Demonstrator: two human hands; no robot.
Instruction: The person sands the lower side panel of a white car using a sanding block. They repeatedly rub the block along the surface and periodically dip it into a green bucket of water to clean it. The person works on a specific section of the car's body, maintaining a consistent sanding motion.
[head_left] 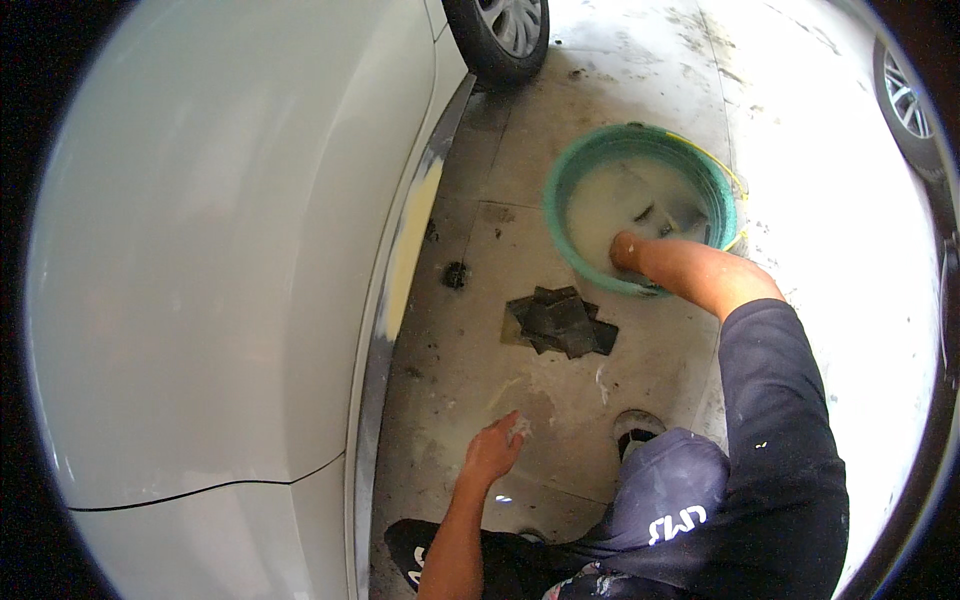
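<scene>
My right hand point(628, 252) reaches down into a round green tub point(560, 235). Its fingers are hidden under the cloudy, whitish water point(600, 195), so what they touch does not show. A greyish, flat-looking thing point(685, 213) lies partly submerged near the tub's right wall. Lower in the view, my left hand point(492, 446) hangs above the floor with its fingers curled. Something small and whitish point(519, 430) shows at the fingertips, too unclear to name. Between the left hand and the tub, a loose pile of dark thin sheets, like sandpaper point(560, 322), lies on the floor.
A pale car body point(220, 250) fills the left side. Its lower sill point(415, 240) has a cream-yellow and grey sanded patch. A car wheel point(508, 35) stands at the top, another wheel point(905, 95) at far right. A yellow handle point(738, 190) hangs by the tub; my shoe point(638, 425) is below.
</scene>
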